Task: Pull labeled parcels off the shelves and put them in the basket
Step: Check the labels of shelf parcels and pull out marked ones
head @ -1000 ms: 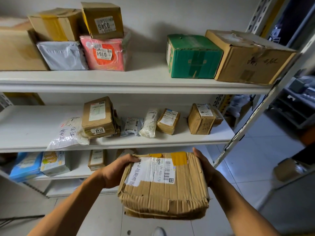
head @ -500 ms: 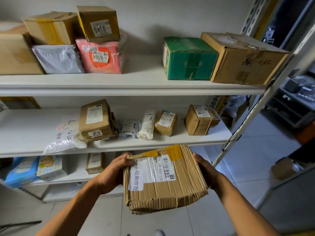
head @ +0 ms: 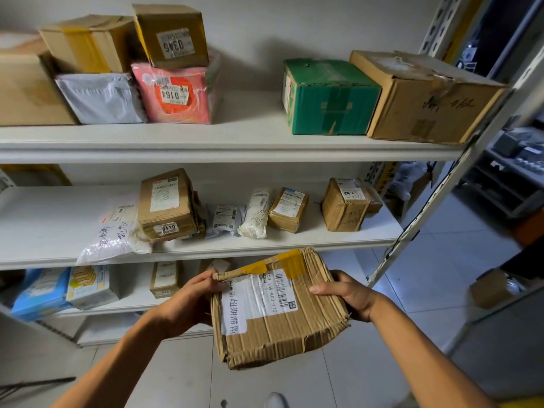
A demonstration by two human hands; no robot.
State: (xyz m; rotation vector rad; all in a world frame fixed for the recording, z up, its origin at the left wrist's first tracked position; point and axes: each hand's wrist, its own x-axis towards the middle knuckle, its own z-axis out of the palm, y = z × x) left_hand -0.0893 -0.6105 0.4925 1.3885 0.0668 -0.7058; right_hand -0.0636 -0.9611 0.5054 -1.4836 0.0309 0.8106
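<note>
In front of the shelves, below the middle shelf (head: 206,254), a crumpled cardboard parcel (head: 279,316) is held in the air over the tiled floor (head: 412,290), clear of every shelf. Both hands on it. Left hand (head: 188,304) grips the left edge: fingers (head: 206,279) curled round the top-left corner, thumb on top near the label. Right hand (head: 350,293) grips the right edge: thumb lying across the top face, the other fingers wrapped underneath, hidden. Parcel tilted, right-far corner higher, its white shipping label (head: 259,295) with barcode facing up; yellow tape on the far edge.

Top shelf (head: 235,142): tan box marked 0345 (head: 172,36) sits on a pink parcel marked 0164 (head: 176,92); grey bag (head: 100,98) just left of the pink one, with a brown box (head: 85,42) on top of it. Large plain box (head: 26,86) at far left. On the right, a green box (head: 329,98) touches a big brown box (head: 426,98) with handwriting.

Middle shelf: white plastic bag (head: 114,234) with writing overhangs the front edge, beside a box marked 0410 (head: 170,204). Then a small flat pouch (head: 223,219), a white roll-shaped packet (head: 256,213), a small labelled box (head: 288,209), and a taped box (head: 344,204) further right.

Bottom shelf (head: 132,301): blue package (head: 41,293), white-and-yellow carton (head: 91,284), small brown box (head: 164,278). Basket not in view.
</note>
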